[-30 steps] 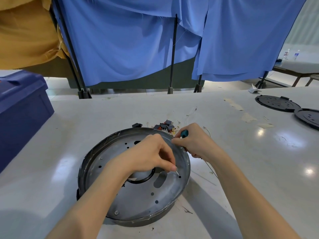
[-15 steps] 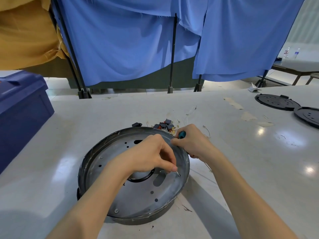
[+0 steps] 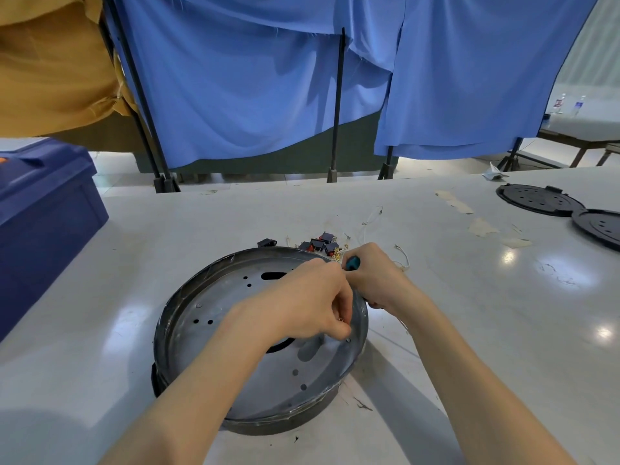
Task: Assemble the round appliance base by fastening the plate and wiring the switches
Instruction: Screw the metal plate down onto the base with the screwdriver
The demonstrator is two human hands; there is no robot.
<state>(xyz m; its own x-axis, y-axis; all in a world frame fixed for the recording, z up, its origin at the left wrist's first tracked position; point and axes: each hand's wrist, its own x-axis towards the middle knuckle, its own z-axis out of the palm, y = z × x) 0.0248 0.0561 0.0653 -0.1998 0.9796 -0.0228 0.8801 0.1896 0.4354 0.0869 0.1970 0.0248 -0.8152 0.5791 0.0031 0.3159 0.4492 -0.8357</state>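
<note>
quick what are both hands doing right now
Left hand: closed, pinching a small part over the plate, too tiny to name.
Right hand: closed around the screwdriver.

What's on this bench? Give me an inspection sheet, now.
Surface: white glossy table.
Job's things: round base with holed plate seated inside; switches piled behind it.
Clutter: tape scraps; debris by the base.
Hands: left hand pinches a small part at the plate's right edge; right hand grips screwdriver.
Cables: loose thin wires behind the base.
Surroundings: blue crate left, two black discs right, blue curtains behind.
</note>
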